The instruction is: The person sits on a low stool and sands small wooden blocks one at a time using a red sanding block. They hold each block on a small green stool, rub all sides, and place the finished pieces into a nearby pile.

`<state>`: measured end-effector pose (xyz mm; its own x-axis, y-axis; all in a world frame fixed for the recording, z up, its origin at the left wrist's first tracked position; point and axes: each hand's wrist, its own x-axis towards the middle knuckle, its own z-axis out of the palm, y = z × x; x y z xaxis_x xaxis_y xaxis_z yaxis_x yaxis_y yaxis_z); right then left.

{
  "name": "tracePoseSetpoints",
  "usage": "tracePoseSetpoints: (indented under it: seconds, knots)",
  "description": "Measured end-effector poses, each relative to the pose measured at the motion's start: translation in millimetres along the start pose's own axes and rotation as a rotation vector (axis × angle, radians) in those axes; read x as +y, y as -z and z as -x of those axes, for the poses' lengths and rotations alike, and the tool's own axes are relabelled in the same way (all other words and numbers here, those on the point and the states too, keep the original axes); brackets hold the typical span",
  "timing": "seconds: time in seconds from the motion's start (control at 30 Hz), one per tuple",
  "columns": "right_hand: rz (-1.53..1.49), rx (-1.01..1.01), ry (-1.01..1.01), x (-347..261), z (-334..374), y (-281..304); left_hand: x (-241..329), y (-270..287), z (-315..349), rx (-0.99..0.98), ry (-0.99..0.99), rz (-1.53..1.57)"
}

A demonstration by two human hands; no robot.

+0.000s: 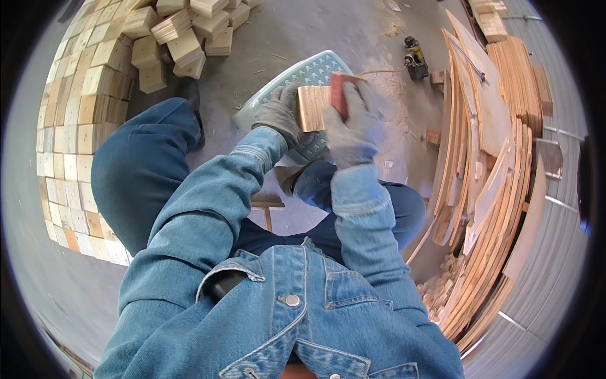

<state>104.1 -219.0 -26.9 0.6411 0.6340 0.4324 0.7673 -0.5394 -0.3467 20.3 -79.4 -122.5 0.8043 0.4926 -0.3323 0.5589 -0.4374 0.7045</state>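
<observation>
My left hand (279, 114), in a grey glove, is closed on the left side of a wooden block (312, 108) with layered edges showing. Also gloved in grey, my right hand (356, 129) grips a reddish-brown sanding block (341, 93) against the wooden block's right side. Slight blur shows on the right hand's outer edge. Beneath both hands stands a pale blue-green plastic stool (325, 63) with a dimpled top. The wooden block hides part of that top, and my right fingers cover part of the sanding block.
Stacked wooden blocks (82, 110) form a wall at the left, with loose blocks (183, 47) heaped at its far end. A yellow-black cordless drill (415, 58) lies on the floor. Plywood sheets and strips (483, 107) line the right, near wood scraps (442, 284).
</observation>
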Motion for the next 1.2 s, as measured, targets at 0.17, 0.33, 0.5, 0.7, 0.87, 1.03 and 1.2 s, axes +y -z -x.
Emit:
tracePoseSetpoints:
  seconds: [0.17,0.33,0.5,0.7,0.87,1.03,1.2]
  knots:
    - [0.127,-0.121,-0.11,14,65,39,14,16,9,-0.042,0.025,-0.008]
    - [0.136,-0.091,0.005,-7,67,14,7,9,8,0.002,0.006,-0.035]
    - [0.163,-0.148,0.004,-7,-2,-9,6,-1,3,0.029,-0.025,-0.033]
    - [0.077,-0.085,-0.013,-2,12,5,5,3,3,-0.002,0.019,-0.076]
    - [0.079,-0.162,0.097,-20,79,25,15,14,11,-0.023,0.02,-0.004]
    - [0.094,-0.175,0.065,-19,33,4,10,9,8,-0.019,0.014,0.017]
    - [0.172,-0.121,0.055,11,-32,-33,15,12,7,-0.029,-0.009,-0.008]
